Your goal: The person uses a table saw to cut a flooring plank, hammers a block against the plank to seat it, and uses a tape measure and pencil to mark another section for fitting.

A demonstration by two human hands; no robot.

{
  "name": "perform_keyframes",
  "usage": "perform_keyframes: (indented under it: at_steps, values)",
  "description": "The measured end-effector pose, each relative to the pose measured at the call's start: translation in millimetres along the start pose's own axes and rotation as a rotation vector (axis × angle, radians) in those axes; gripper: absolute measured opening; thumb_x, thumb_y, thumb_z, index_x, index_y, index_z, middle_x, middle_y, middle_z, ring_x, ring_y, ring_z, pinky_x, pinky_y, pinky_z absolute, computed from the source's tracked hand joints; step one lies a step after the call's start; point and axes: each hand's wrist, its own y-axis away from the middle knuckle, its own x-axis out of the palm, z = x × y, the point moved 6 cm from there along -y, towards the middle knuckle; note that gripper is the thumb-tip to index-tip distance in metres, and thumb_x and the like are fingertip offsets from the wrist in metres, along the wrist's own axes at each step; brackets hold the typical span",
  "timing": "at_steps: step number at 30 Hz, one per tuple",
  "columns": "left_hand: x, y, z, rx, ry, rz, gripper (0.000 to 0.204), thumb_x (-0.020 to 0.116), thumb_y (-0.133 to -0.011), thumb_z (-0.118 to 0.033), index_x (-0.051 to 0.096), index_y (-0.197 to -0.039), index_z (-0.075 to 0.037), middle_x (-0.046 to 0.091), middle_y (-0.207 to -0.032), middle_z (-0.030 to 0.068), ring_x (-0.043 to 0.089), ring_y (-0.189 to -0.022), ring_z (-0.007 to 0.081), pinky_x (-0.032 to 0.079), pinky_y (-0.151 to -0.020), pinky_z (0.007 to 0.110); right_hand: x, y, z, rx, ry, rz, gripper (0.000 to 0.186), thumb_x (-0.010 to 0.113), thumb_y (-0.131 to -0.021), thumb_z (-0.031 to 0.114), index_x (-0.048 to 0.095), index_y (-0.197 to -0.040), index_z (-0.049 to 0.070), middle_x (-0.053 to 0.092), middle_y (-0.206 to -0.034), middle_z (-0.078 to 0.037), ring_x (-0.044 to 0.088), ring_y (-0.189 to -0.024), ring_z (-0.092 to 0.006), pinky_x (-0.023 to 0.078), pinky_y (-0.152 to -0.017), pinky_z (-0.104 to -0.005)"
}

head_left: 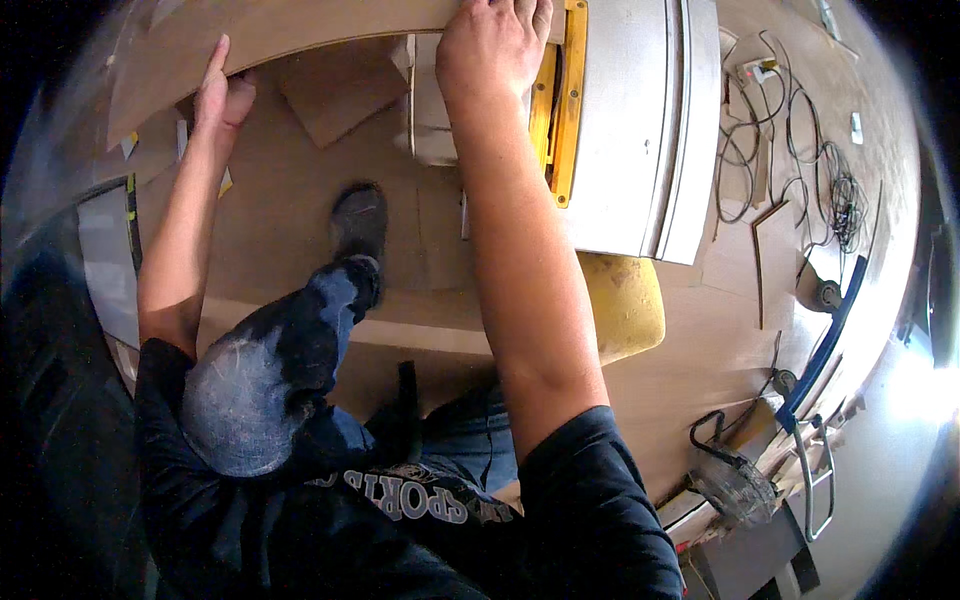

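Observation:
A long wood-coloured board [330, 22] spans the top of the view. My left hand [224, 98] is closed on its near edge at the left, thumb on the upper face and fingers underneath. My right hand [494, 52] presses on the board's right part, its fingers bent over it; the fingertips are partly cut off by the view's upper edge. Just right of that hand is a yellow slotted strip [571, 110], set in a silver metal machine table [622, 135] that looks like a saw table.
A yellow rounded part [630, 308] juts from under the metal table. Tangled black cables [845, 205] lie on the floor at right, near a blue bar [825, 340] with a metal handle. A loose board piece [340, 95] lies beyond my shoe [358, 225]. A pale panel [108, 260] is at left.

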Motion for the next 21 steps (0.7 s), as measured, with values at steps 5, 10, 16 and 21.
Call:
perform_keyframes:
  at_steps: [5,10,16,21]
  values:
    - [3,14,-4,-0.005,-0.045,-0.077,0.051,0.074,-0.093,-0.03,0.054,-0.135,-0.01,0.06,-0.13,0.0043,0.056,-0.12,0.021,0.047,-0.104,0.036,-13,1,1,0.011,-0.1,0.062,0.078,0.067,-0.087,0.036,0.039,-0.151,0.002,0.033,-0.162,-0.016,0.027,-0.151,-0.031,0.018,-0.125,-0.0418]
    - [-4,2,-8,0.046,-0.023,0.032,0.048,0.076,-0.091,-0.029,0.057,-0.13,-0.009,0.062,-0.125,0.0036,0.057,-0.115,0.0195,0.048,-0.102,0.034,-31,1,5,0.013,-0.159,0.173,0.078,0.066,-0.088,0.036,0.039,-0.152,0.002,0.032,-0.162,-0.016,0.027,-0.151,-0.0307,0.018,-0.125,-0.0417]
    - [-9,-4,-3,-0.026,0.018,-0.081,0.044,0.077,-0.091,-0.025,0.058,-0.127,-0.007,0.063,-0.122,0.005,0.057,-0.116,0.02,0.049,-0.101,0.034,-10,-1,1,0.022,-0.096,0.098,0.071,0.06,-0.091,0.031,0.039,-0.152,0.002,0.031,-0.163,-0.014,0.026,-0.151,-0.0295,0.018,-0.125,-0.0416]
    - [-16,-16,-5,-0.013,0.041,0.018,0.043,0.077,-0.091,-0.023,0.058,-0.127,-0.008,0.063,-0.121,0.005,0.058,-0.114,0.0197,0.052,-0.097,0.035,-7,1,3,0.016,-0.079,0.067,0.065,0.055,-0.093,0.027,0.04,-0.152,0.003,0.032,-0.163,-0.014,0.027,-0.151,-0.0292,0.018,-0.125,-0.0415]
